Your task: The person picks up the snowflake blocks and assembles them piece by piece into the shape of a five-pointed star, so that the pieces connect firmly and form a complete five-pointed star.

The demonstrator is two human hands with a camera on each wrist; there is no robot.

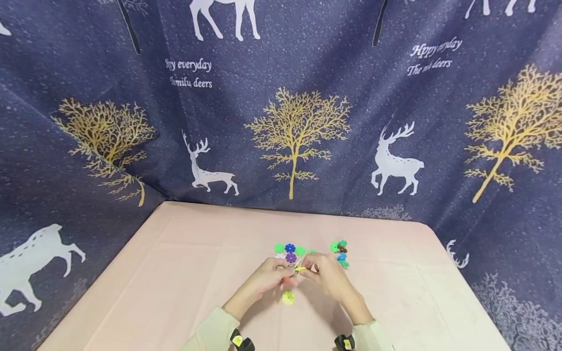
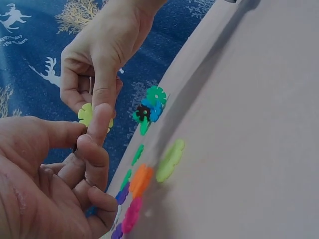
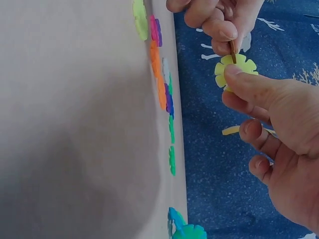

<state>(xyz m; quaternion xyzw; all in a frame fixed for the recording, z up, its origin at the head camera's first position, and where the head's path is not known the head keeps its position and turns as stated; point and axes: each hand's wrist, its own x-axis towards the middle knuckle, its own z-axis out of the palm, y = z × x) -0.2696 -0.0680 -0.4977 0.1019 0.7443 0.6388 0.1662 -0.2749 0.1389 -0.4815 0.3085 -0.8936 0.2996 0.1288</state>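
Observation:
Above the pink-covered table, both hands meet over a pair of small plastic flower-shaped discs. My right hand (image 1: 331, 278) pinches a yellow flower disc (image 3: 246, 63) between thumb and forefinger. Between the thumb and fingers of my left hand (image 1: 269, 277) is a thin brown disc (image 3: 233, 51), seen edge-on and mostly hidden by the fingertips. Its edge meets the yellow disc at the notched rim, roughly crosswise. Below the hands, an orange disc (image 2: 141, 180) and a pink disc (image 2: 131, 215) lie on the cloth.
Nearer the body lies a lime-yellow disc (image 1: 288, 297). Beyond the hands sit green (image 1: 279, 248), blue (image 1: 290, 248) and purple (image 1: 291, 257) discs. A cluster of green, brown and blue discs (image 1: 342, 257) stands to the right. A dark deer-print cloth (image 1: 290, 97) hangs behind the table.

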